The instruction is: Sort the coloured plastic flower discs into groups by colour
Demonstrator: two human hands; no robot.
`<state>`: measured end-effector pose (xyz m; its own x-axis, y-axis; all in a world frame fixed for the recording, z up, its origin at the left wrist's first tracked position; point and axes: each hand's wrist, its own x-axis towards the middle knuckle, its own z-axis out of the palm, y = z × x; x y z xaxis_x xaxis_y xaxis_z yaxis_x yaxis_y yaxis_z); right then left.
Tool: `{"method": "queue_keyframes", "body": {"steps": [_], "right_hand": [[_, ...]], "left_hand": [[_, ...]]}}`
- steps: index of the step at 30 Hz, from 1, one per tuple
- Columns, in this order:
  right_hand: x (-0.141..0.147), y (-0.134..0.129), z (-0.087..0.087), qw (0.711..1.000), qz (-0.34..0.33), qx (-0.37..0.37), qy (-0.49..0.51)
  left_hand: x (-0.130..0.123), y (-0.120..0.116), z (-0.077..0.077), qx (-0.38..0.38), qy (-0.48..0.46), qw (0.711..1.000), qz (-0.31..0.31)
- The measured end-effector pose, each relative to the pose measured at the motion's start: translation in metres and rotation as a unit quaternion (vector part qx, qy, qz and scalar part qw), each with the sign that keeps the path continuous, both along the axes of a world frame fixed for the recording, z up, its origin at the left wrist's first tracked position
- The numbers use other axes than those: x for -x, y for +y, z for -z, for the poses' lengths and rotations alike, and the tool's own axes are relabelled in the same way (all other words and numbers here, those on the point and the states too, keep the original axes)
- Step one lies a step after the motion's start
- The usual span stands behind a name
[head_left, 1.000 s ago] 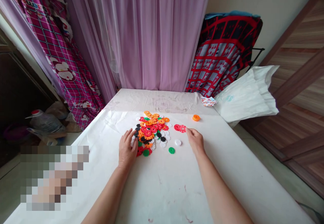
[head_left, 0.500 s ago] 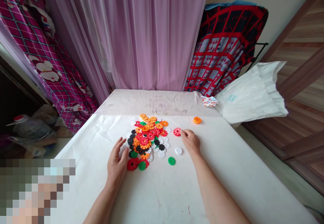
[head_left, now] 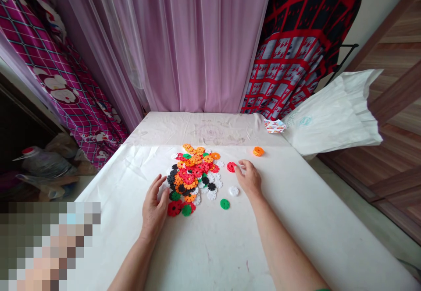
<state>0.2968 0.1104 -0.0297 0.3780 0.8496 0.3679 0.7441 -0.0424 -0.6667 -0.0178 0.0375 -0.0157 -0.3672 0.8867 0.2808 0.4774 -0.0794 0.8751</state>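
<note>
A heap of notched, flower-shaped plastic discs (head_left: 194, 172) in red, orange, black, white and green lies mid-table. My left hand (head_left: 155, 203) rests at the heap's left side, fingers apart, with nothing seen in it. To the right of the heap sits a separate red disc (head_left: 231, 167). My right hand (head_left: 250, 178) is just beside that disc, its thumb close to or touching the edge and its fingers spread from the thumb. Nearer me lie a white disc stack (head_left: 233, 191) and a green disc (head_left: 225, 204). Beyond my right hand is a small orange disc stack (head_left: 258, 151).
A white cloth covers the table (head_left: 197, 256). At its far right corner are a patterned paper piece (head_left: 275, 126) and a large white bag (head_left: 335, 111). Purple curtains (head_left: 197, 41) hang behind. A plastic jug (head_left: 46, 164) stands on the left, below table height.
The fingers of my right hand have parted from the red disc, which now lies flat. My left hand keeps its place beside the heap. The view has tipped slightly downward.
</note>
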Motion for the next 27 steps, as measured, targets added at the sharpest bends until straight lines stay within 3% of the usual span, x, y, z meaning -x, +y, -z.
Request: {"method": "queue_keyframes", "body": {"steps": [7,10,13,17,23,27], "right_hand": [[-0.004,-0.001,0.0,0.999,0.004,0.025,0.026],[0.003,-0.006,-0.009,1.0,-0.007,0.001,-0.008],[0.027,-0.011,-0.027,0.991,-0.104,-0.036,-0.075],[0.073,-0.013,-0.048,0.953,-0.261,-0.022,-0.152],[0.108,-0.004,-0.046,0.93,-0.304,0.041,-0.202],[0.117,0.001,-0.041,0.923,-0.312,0.047,-0.22]], "left_hand": [[0.0,0.001,0.003,-0.003,0.004,1.0,0.003],[0.0,0.005,0.006,-0.012,0.015,1.0,0.008],[-0.001,0.012,0.008,-0.02,0.026,0.999,0.01],[0.002,0.02,0.011,-0.033,0.005,0.999,-0.01],[0.021,0.028,0.008,-0.018,-0.166,0.983,-0.07],[0.025,0.029,0.005,-0.021,-0.194,0.978,-0.069]]}}
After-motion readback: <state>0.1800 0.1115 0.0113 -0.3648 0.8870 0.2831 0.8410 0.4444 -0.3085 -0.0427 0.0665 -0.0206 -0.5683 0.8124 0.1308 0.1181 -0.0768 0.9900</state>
